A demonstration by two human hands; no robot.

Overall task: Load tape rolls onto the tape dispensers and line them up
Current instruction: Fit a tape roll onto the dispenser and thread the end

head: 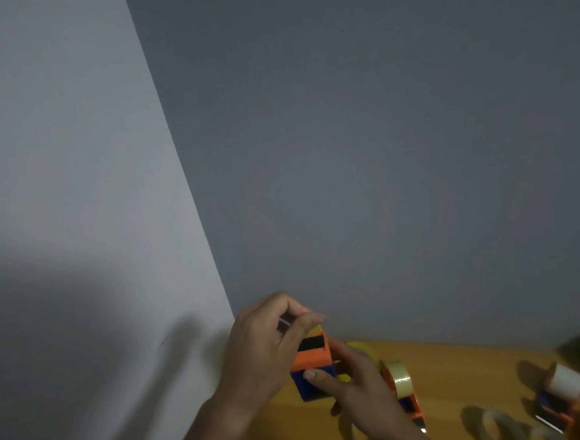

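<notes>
An orange and blue tape dispenser (312,366) is held above the left end of the wooden counter (464,372), close to the grey wall (379,145). It is gripped from the left by the left hand (266,345), whose fingers are curled over its top. The blue lower part is pinched by the right hand (355,383). A second dispenser with a pale tape roll (399,380) is seen just right of the hands. More dispensers (561,393) and a loose tape roll (498,425) lie further right, blurred.

Dim, soft, blurred lower-right edge
</notes>
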